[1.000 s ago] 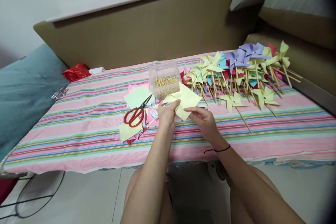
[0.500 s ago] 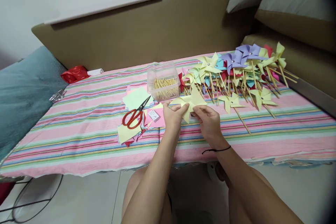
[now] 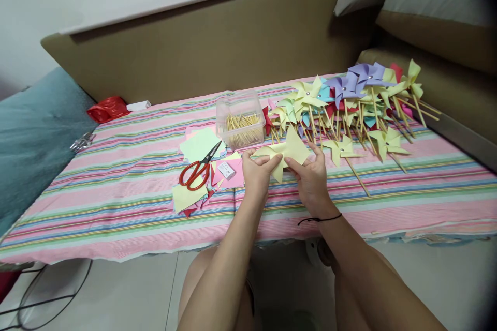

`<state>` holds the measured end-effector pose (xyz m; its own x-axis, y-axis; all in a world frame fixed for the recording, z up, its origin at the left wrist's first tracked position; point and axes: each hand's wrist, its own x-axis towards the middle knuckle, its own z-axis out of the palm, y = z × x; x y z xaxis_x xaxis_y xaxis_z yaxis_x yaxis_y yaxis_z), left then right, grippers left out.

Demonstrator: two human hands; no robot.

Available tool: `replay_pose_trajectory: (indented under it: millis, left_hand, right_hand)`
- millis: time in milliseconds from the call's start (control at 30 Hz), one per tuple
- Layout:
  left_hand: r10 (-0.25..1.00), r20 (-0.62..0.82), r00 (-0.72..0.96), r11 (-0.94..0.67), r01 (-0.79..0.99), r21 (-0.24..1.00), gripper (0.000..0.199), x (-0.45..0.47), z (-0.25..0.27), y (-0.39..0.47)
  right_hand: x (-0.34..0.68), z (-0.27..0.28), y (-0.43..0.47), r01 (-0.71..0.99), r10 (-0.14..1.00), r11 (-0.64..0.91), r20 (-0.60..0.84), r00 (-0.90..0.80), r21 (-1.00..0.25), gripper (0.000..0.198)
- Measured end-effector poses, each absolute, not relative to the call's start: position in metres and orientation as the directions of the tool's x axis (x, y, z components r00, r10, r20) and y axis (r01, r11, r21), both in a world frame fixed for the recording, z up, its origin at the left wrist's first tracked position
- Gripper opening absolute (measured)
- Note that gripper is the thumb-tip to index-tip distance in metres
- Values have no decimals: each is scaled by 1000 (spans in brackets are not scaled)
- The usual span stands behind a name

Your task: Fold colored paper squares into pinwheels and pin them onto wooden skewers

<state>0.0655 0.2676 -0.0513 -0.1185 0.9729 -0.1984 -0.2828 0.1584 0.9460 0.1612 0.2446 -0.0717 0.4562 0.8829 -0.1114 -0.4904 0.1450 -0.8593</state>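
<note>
Between my hands is a yellow paper pinwheel (image 3: 295,149) without a stick, some of its corners folded inward. My left hand (image 3: 258,171) pinches it near the centre, thumb on top. With thumb and fingers, my right hand (image 3: 310,177) grips its lower right side; the fingers behind the paper are partly hidden. Close to my left hand lie pink paper squares (image 3: 236,178) with a small white printed box (image 3: 226,170) on them. Red-handled scissors (image 3: 199,169) rest across stacks of coloured paper. A clear plastic box (image 3: 241,123) of short wooden sticks stands just beyond my hands.
Finished pinwheels (image 3: 345,90) on sticks are heaped at the right, two yellow ones nearest me. A red plastic bag (image 3: 108,109) and a white box (image 3: 139,106) lie at the back left. Striped cloth (image 3: 116,191) covers the surface; a brown backrest (image 3: 209,46) stands behind.
My right hand has shifted its hold, its fingers now raised and spread more behind the paper. The paper's upper right blade has tilted rightward. My left hand keeps its pinch.
</note>
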Motion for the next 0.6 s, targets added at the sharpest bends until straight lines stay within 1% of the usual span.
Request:
replay_pose_trajectory:
  millis: [133, 600]
  left_hand:
    - [976, -185, -114, 147, -282, 948, 63, 64, -50, 267]
    - [981, -164, -104, 131, -268, 955, 63, 63, -51, 268]
  right_hand:
    - [161, -74, 247, -505, 887, 126, -131, 443, -854, 93]
    - [160, -74, 248, -523, 879, 155, -124, 460, -838, 94]
